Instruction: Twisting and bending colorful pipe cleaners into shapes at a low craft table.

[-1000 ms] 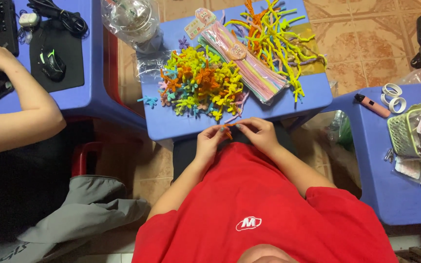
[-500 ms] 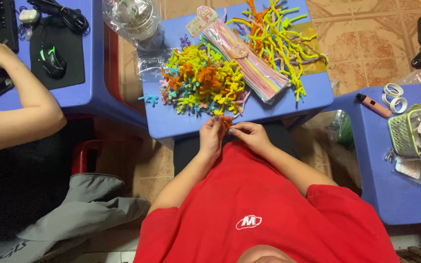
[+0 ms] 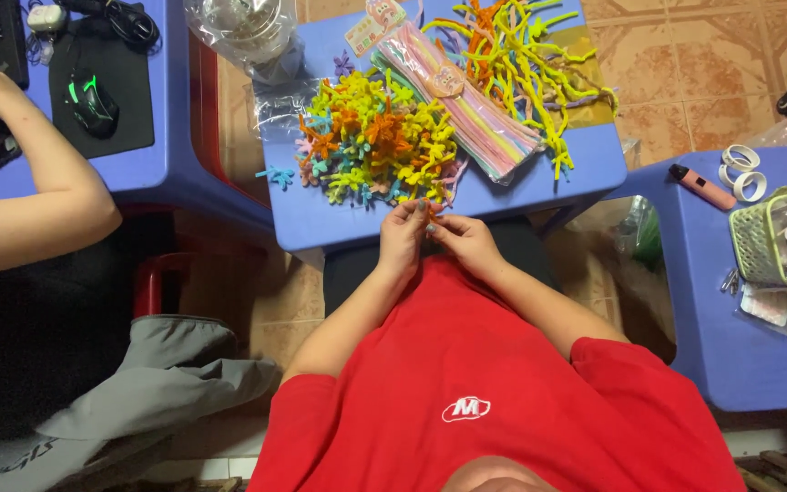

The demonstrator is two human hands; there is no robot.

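Small orange fuzzy pipe-cleaner piece (image 3: 432, 210) pinched between left hand (image 3: 403, 239) and right hand (image 3: 466, 244) at near edge of blue plastic table (image 3: 339, 223), beside heap of finished multicoloured pipe-cleaner shapes (image 3: 375, 141). Twisting step judged in hand; firm fingertip grip, small turns called for next.

Left hand (image 3: 403, 239) raised from beside the right to the table edge, fingertips now touching the orange piece (image 3: 432, 211). Right hand (image 3: 466, 244) shifted slightly right and lower. Co-worker's forearm (image 3: 38, 205) shifted a little.
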